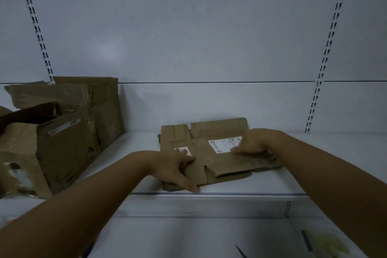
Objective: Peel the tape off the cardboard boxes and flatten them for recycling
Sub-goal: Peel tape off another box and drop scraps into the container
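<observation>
A flattened brown cardboard box (222, 159) lies on the white shelf (314, 174), with a white label on its top. My left hand (176, 169) grips its near left flap, thumb under the front edge and fingers curled on top. My right hand (253, 144) lies on the right part of the box next to the label, fingers extended flat and pressing down. Whether any tape is on this box cannot be made out.
At the left of the shelf stand unflattened cardboard boxes: a large open one (52, 153) in front and more (100, 102) behind it against the back wall. Slotted shelf rails (326, 52) run up the wall. A lower shelf (188, 236) shows below.
</observation>
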A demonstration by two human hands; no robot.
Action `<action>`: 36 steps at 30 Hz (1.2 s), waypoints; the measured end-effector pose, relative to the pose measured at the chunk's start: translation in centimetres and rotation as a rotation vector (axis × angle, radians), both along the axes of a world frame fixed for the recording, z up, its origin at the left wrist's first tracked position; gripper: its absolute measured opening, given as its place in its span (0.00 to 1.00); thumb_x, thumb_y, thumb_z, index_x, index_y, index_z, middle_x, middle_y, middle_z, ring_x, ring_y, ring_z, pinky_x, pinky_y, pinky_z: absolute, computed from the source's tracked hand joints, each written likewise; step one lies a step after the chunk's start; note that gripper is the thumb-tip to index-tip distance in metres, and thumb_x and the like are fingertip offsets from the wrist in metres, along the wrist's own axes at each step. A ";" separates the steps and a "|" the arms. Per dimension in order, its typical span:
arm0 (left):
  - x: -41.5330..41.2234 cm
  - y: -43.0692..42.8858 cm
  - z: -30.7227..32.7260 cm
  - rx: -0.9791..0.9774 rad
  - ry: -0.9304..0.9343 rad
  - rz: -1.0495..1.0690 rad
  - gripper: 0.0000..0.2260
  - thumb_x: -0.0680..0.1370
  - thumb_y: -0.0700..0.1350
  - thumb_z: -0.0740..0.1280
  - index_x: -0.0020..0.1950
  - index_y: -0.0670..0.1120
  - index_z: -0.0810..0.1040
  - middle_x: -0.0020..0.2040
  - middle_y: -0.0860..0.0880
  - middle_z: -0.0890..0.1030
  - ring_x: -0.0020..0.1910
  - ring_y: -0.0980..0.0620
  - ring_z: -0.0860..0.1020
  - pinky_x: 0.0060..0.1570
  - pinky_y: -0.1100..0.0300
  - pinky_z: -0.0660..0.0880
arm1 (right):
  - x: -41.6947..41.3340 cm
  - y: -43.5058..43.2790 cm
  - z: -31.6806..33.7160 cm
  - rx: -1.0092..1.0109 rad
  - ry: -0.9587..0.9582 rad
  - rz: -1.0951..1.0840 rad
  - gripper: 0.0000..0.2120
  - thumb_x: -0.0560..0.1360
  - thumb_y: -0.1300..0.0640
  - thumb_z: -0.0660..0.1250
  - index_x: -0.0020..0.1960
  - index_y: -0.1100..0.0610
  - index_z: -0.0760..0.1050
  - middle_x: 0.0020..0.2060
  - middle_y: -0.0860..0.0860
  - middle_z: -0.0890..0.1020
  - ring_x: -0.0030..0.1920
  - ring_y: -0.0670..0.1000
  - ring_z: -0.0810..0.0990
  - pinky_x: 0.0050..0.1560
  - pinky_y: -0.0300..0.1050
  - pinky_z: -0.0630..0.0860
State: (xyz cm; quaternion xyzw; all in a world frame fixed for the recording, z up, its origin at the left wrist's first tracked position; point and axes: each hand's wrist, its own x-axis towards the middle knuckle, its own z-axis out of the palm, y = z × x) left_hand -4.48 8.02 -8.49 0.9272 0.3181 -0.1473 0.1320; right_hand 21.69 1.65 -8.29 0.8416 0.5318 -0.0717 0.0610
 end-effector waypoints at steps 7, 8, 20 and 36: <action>0.9 1.3 -4.5 0.166 -0.230 0.113 0.28 0.80 0.64 0.49 0.77 0.53 0.54 0.78 0.48 0.52 0.77 0.48 0.50 0.75 0.49 0.49 | -2.7 -1.1 -5.2 0.194 0.157 -0.092 0.45 0.70 0.24 0.45 0.78 0.51 0.43 0.77 0.53 0.45 0.76 0.57 0.44 0.75 0.55 0.43; 1.1 1.3 -5.0 0.184 -0.238 0.113 0.27 0.81 0.62 0.48 0.77 0.53 0.53 0.79 0.48 0.50 0.77 0.48 0.48 0.75 0.49 0.48 | -2.5 -1.3 -5.3 0.223 0.162 -0.094 0.45 0.70 0.25 0.46 0.78 0.49 0.43 0.77 0.53 0.44 0.76 0.57 0.43 0.74 0.55 0.42; 0.1 2.0 -6.2 0.229 -0.802 0.598 0.24 0.72 0.61 0.67 0.59 0.46 0.74 0.57 0.45 0.79 0.58 0.44 0.73 0.54 0.54 0.72 | -2.9 -1.9 -4.7 0.361 0.198 -0.425 0.35 0.74 0.31 0.53 0.76 0.46 0.53 0.75 0.59 0.57 0.73 0.60 0.56 0.71 0.57 0.53; 0.2 0.8 -4.3 -0.292 -0.955 0.480 0.37 0.69 0.48 0.77 0.73 0.47 0.63 0.64 0.40 0.75 0.49 0.43 0.77 0.51 0.49 0.76 | -1.6 -12.6 -3.3 0.613 0.455 -0.637 0.32 0.67 0.45 0.76 0.61 0.63 0.70 0.56 0.56 0.77 0.50 0.52 0.75 0.47 0.44 0.74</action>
